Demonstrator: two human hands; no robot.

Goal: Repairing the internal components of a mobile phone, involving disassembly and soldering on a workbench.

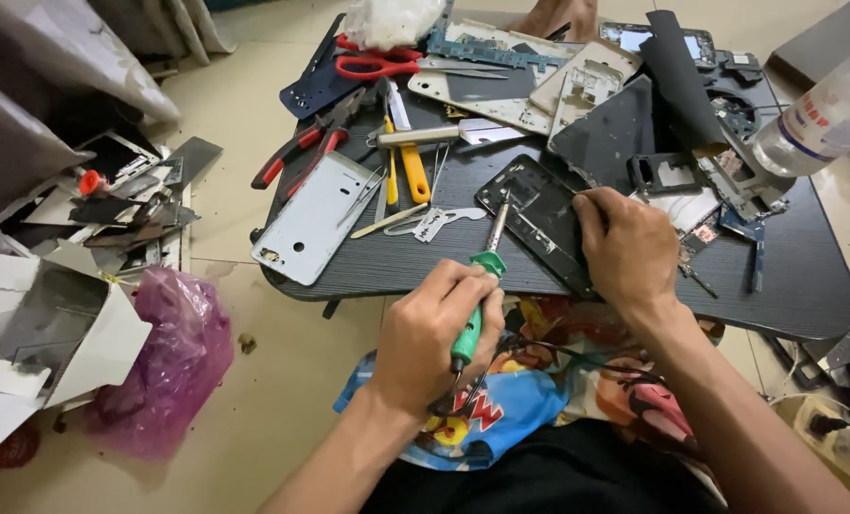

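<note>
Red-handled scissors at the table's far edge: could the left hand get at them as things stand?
Probably not right away: the left hand is gripping a green-handled soldering iron, and pliers and screwdrivers lie between it and the red-handled scissors.

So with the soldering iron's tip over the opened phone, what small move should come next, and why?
Probably lower the tip onto the board. The left hand grips the green-handled soldering iron, its tip poised at the opened phone, which the right hand pins against the table.
</note>
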